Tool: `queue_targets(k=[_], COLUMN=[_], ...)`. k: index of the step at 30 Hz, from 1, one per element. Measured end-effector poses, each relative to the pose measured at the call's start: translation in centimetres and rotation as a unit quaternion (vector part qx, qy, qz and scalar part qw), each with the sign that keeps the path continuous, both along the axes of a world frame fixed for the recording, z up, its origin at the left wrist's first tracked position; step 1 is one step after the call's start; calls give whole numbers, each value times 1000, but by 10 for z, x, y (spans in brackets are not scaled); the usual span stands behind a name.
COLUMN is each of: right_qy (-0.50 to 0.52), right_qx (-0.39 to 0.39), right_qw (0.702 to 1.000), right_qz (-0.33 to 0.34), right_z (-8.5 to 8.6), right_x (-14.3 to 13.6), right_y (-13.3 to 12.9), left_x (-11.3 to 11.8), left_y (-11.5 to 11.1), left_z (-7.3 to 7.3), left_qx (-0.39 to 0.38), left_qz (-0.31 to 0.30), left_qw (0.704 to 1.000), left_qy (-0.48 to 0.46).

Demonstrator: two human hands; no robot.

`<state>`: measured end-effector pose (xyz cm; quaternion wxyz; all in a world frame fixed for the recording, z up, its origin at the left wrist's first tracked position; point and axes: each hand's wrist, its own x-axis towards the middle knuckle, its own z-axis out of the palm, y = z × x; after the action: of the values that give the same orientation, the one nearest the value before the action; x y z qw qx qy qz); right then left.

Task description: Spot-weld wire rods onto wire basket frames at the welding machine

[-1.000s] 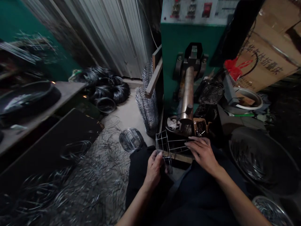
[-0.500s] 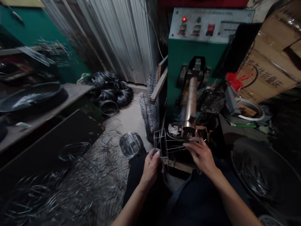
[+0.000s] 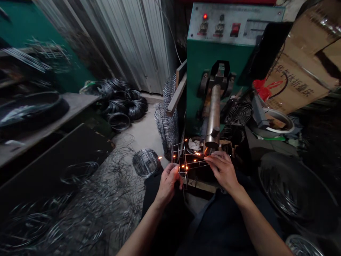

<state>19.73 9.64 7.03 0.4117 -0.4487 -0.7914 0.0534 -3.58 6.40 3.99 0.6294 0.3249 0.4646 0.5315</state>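
Note:
A wire frame (image 3: 183, 153) of thin crossed rods spans the space between my two hands. My left hand (image 3: 168, 179) is closed on its left end, thumb and fingers pinching the wire. At its other end my right hand (image 3: 223, 169) grips the wire, just below the tip of the welding machine's thick metal arm (image 3: 214, 113). Orange sparks fly from under that tip and scatter over the frame. What the right fingertips pinch is partly hidden by the hand.
The green machine body (image 3: 197, 85) stands ahead, a red light lit on its panel. A tall stack of wire rings (image 3: 163, 124) is left of it. Loose wires (image 3: 106, 199) and a round wire bundle (image 3: 145, 162) lie on the floor. A large dark basin (image 3: 314, 209) sits at right.
Sparks have appeared at the machine's tip, where there were none before. Both hands keep hold of the wire frame. The whole view has shifted slightly.

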Motion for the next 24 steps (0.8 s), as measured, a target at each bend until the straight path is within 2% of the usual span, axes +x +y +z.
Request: queue_targets(k=[4, 7, 11, 15, 18, 21, 24], right_qy=[1, -10, -37, 6, 34, 32, -1], right_qx=[9, 16, 25, 33, 6, -34, -71], right_qw=[998, 998, 996, 996, 993, 988, 984], right_qz=[-55, -64, -80, -84, -109, -145, -161], right_z=[1, 0, -2, 1, -1, -23, -66], right_x=[6, 9, 8, 17, 39, 69, 96], right_y=[2, 8, 12, 0, -17, -36, -48], left_x=[-6, -10, -14, -15, -13, -9, -4], left_y=[11, 24, 37, 38, 34, 28, 21], left_z=[8, 11, 9, 7, 10, 15, 19], left_qx=[-20, -32, -25, -33, -23, -2, 1], left_qz=[-9, -5, -30, -19, 6, 14, 21], left_qw=[1000, 999, 999, 999, 1000, 1000, 1000], left_qy=[5, -7, -6, -3, 2, 4, 13])
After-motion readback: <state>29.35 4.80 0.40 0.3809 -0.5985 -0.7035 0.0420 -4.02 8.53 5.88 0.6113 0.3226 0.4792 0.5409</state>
